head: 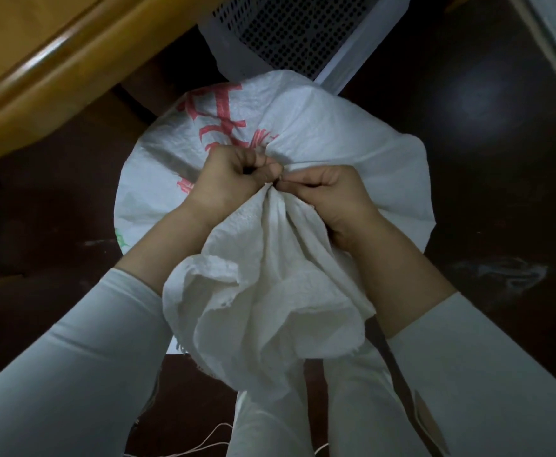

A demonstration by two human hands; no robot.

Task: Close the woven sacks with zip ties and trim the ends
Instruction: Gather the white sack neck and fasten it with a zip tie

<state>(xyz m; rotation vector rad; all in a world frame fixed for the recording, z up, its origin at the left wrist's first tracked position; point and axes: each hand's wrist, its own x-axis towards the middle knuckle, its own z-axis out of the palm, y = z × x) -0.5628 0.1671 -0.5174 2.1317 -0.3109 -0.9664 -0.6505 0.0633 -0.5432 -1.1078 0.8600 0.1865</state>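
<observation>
A full white woven sack (319, 127) with red print stands on the dark floor below me. Its mouth is gathered into a neck, and the loose top (270, 291) flares out toward me. My left hand (233, 176) is fisted at the left of the neck. My right hand (329, 196) grips the neck from the right, fingertips meeting the left hand's. Something thin seems pinched between the fingertips; I cannot tell whether it is a zip tie.
A wooden furniture edge (55, 70) runs along the upper left. A white perforated basket (289, 31) stands just behind the sack. Dark floor (484, 143) lies to the right. Thin pale strands (204, 440) lie on the floor near my legs.
</observation>
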